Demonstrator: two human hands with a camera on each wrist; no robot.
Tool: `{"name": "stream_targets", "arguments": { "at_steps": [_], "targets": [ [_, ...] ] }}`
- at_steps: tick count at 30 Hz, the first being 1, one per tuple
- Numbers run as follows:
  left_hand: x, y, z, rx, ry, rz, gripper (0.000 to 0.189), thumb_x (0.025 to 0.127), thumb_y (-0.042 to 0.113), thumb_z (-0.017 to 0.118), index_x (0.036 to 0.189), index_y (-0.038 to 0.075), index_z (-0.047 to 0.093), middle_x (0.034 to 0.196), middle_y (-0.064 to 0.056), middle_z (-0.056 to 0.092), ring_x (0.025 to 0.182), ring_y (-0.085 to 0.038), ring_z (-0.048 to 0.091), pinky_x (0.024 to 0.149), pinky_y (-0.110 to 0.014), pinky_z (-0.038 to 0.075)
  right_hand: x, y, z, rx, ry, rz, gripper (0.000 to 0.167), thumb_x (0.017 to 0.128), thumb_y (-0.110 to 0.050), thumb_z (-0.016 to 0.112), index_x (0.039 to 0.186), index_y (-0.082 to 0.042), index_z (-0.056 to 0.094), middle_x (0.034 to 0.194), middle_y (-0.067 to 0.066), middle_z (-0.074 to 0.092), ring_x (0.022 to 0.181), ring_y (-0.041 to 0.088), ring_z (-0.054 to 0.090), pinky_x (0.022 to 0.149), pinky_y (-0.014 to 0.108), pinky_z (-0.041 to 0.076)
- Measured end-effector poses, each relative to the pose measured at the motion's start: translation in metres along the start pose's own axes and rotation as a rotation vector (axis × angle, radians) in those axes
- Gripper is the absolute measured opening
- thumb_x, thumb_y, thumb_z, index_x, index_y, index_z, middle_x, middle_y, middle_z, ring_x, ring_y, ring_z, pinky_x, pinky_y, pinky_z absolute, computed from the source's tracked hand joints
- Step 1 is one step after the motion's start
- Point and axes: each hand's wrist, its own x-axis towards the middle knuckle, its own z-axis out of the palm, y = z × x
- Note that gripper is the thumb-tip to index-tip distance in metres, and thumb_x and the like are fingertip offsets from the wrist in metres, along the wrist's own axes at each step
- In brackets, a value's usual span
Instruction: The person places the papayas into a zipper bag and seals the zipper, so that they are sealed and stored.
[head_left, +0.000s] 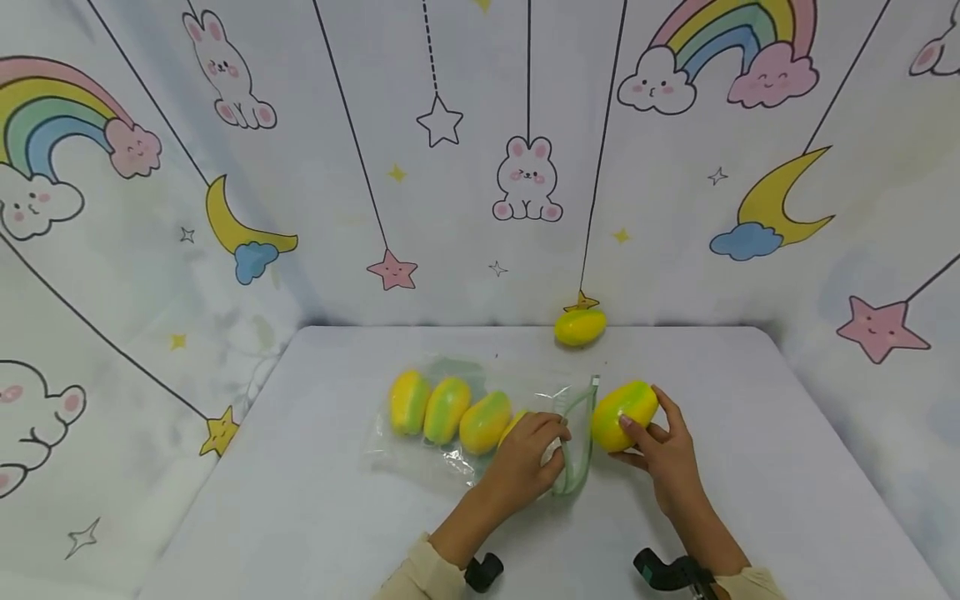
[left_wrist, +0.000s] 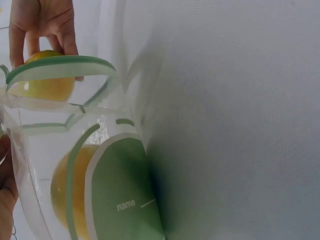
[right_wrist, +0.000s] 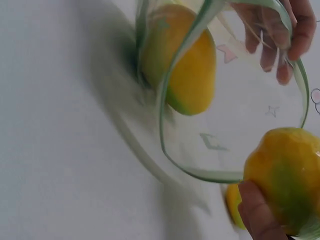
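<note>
Readable writing: the word "name", followed by a short line, on the green label (left_wrist: 122, 175) of a clear plastic bag (head_left: 536, 392). The bag lies on the white table (head_left: 300, 500), its green-edged mouth standing open to the right. Four yellow fruits (head_left: 447, 410) are inside, in a row; the left hand (head_left: 528, 462) partly covers the fourth. That hand's fingers are curled, pinching the bag near its mouth. The right hand (head_left: 667, 458) grasps another fruit (head_left: 624, 415) just outside the mouth; whether fruit and rim touch cannot be determined. A further fruit (head_left: 581, 328) sits at the table's back edge, before the printed wall cloth (head_left: 465, 233).
</note>
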Motion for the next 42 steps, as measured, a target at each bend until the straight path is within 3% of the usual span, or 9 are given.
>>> {"name": "stream_targets", "arguments": {
  "at_steps": [11,19,27,33,37,40,42],
  "targets": [
    [0.002,0.008,0.000,0.010,-0.038,-0.025,0.017,0.087,0.011,0.068,0.103,0.014,0.066,0.118,0.000,0.064,0.107,-0.012,0.059,0.098,-0.016,0.047,-0.001,0.013,0.023,-0.044,-0.036,0.035,0.085,0.093,-0.034,0.067,0.157,-0.031,0.011,0.144,0.026,0.045,0.102,0.017,0.066,0.080,0.033,0.060],
    [0.003,0.011,0.000,0.001,-0.038,-0.037,0.017,0.088,0.011,0.067,0.105,0.014,0.066,0.120,0.000,0.063,0.110,-0.012,0.059,0.100,-0.018,0.047,-0.004,0.014,0.032,-0.080,-0.008,0.010,0.083,0.093,-0.033,0.067,0.156,-0.031,0.013,0.144,0.025,0.044,0.108,0.026,0.063,0.078,0.033,0.060],
    [0.002,0.008,0.003,-0.015,-0.007,-0.050,0.018,0.087,0.009,0.067,0.105,0.012,0.066,0.120,-0.001,0.062,0.107,-0.012,0.059,0.098,-0.017,0.047,-0.012,0.010,0.036,-0.245,-0.012,0.013,0.082,0.091,-0.038,0.069,0.156,-0.036,0.018,0.139,0.023,0.050,0.111,0.033,0.063,0.077,0.034,0.060],
    [0.001,0.009,0.003,-0.019,0.004,-0.057,0.018,0.087,0.008,0.068,0.104,0.012,0.066,0.120,-0.001,0.062,0.108,-0.013,0.060,0.097,-0.017,0.048,-0.017,0.007,0.039,-0.342,-0.021,0.021,0.086,0.088,-0.042,0.071,0.152,-0.018,0.018,0.139,0.029,0.051,0.100,0.029,0.068,0.073,0.034,0.061],
    [0.001,0.010,0.005,-0.032,0.024,-0.045,0.018,0.086,0.008,0.069,0.103,0.013,0.066,0.119,-0.001,0.063,0.108,-0.014,0.060,0.097,-0.017,0.048,-0.017,0.011,0.041,-0.439,-0.017,-0.027,0.073,0.090,-0.035,0.070,0.144,-0.013,0.028,0.137,0.027,0.053,0.094,0.025,0.070,0.068,0.029,0.060],
    [0.001,0.011,0.006,-0.057,0.034,-0.040,0.018,0.086,0.007,0.070,0.102,0.013,0.065,0.118,-0.001,0.063,0.107,-0.014,0.060,0.097,-0.017,0.048,-0.015,0.016,0.043,-0.552,-0.010,-0.111,0.064,0.092,-0.030,0.068,0.145,-0.015,0.036,0.137,0.024,0.053,0.094,0.027,0.069,0.066,0.027,0.059],
    [0.000,0.011,0.006,-0.060,0.037,-0.039,0.018,0.085,0.006,0.070,0.102,0.013,0.066,0.118,-0.001,0.063,0.107,-0.014,0.060,0.097,-0.017,0.048,-0.014,0.018,0.043,-0.606,0.001,-0.179,0.061,0.092,-0.027,0.068,0.145,-0.015,0.041,0.135,0.024,0.051,0.100,0.030,0.066,0.071,0.031,0.060]
  ]
}}
